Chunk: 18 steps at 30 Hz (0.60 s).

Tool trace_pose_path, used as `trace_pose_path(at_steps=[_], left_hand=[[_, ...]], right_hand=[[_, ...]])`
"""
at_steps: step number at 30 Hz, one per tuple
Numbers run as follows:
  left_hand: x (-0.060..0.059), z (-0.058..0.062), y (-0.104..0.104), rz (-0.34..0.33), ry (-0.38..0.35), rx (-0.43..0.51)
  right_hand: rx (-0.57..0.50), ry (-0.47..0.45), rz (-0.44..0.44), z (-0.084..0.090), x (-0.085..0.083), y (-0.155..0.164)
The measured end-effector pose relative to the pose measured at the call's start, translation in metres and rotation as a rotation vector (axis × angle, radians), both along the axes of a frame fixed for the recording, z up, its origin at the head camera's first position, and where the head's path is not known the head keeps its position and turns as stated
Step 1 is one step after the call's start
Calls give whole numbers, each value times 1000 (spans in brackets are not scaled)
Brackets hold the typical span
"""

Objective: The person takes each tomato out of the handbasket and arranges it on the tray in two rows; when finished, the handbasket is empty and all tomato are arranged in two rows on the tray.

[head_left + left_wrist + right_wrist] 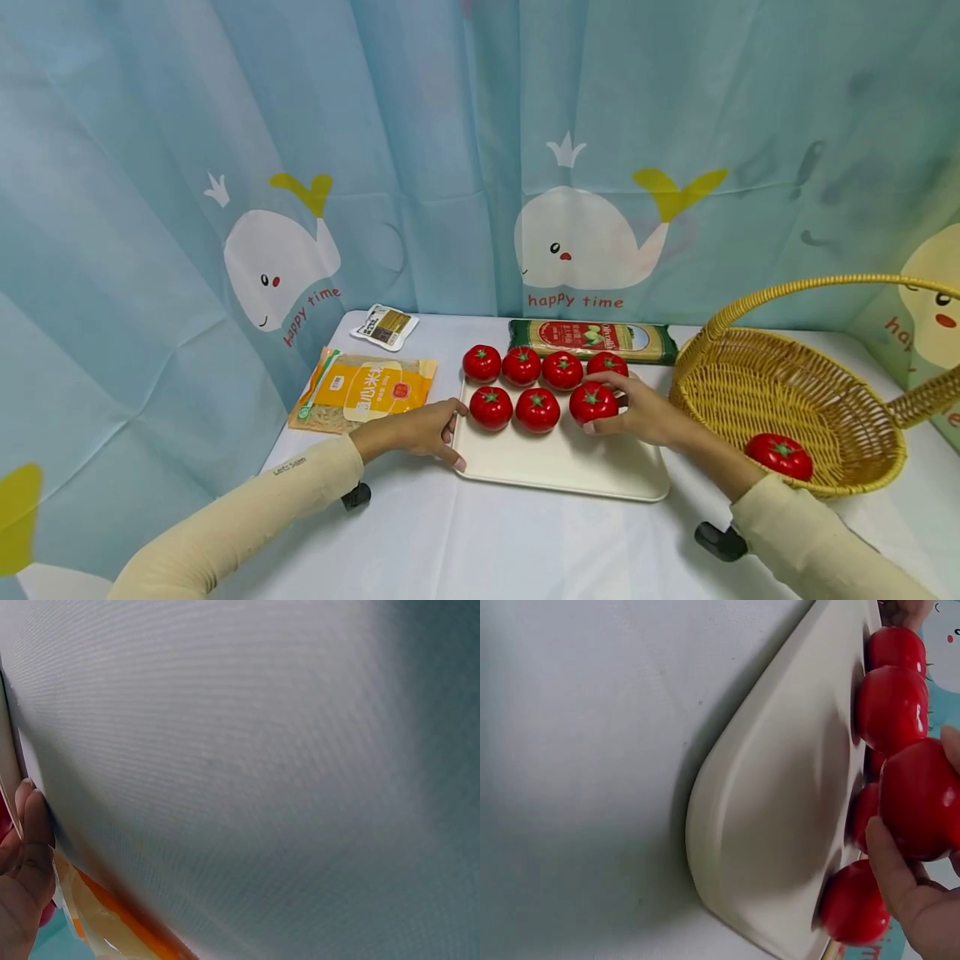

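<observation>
Right hand point(641, 408) is wrapped around a tomato point(593, 402) at the right end of the front row on the tray point(570, 467), thumb at its near side and fingers curled over its far side. The right wrist view shows it well: the thumb under the red fruit and the fruit sitting on the tray's cream surface.

Left hand point(420, 429) is at the tray's left edge, fingers fairly straight and laid along the rim, thumb against the near corner. It is pressing rather than clutching. The left wrist view shows little beyond tablecloth, a fingertip, and a sliver of orange packet.

Count the tomatoes on the tray: four in the back row point(543, 365), three in the front, including the gripped one. The other two front ones point(514, 408) sit touching each other, just left of it.

One more tomato point(780, 455) lies in the wicker basket point(795, 392) at the right, well apart from the tray.

Behind the tray is a long green packet of noodles point(592, 337), almost touching the back row. To the left is an orange packet point(363, 392), with a small white sachet point(385, 325) beyond it. Everything rests on the white table point(450, 533), with a whale-print curtain point(480, 150) behind it.
</observation>
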<state>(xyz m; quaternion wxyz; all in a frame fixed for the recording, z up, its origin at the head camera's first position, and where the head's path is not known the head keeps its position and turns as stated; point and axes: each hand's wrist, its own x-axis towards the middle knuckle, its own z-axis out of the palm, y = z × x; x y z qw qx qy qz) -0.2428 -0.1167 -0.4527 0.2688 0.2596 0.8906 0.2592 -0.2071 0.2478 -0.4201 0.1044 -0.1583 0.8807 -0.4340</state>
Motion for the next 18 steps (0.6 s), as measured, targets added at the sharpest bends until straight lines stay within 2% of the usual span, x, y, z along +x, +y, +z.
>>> trace_pose_path(at_steps=[11, 18], left_hand=[[1, 0, 1, 4, -6, 2], [0, 1, -1, -2, 1, -8]], right_hand=[[25, -6, -24, -8, -4, -4], [16, -58, -26, -12, -5, -7]])
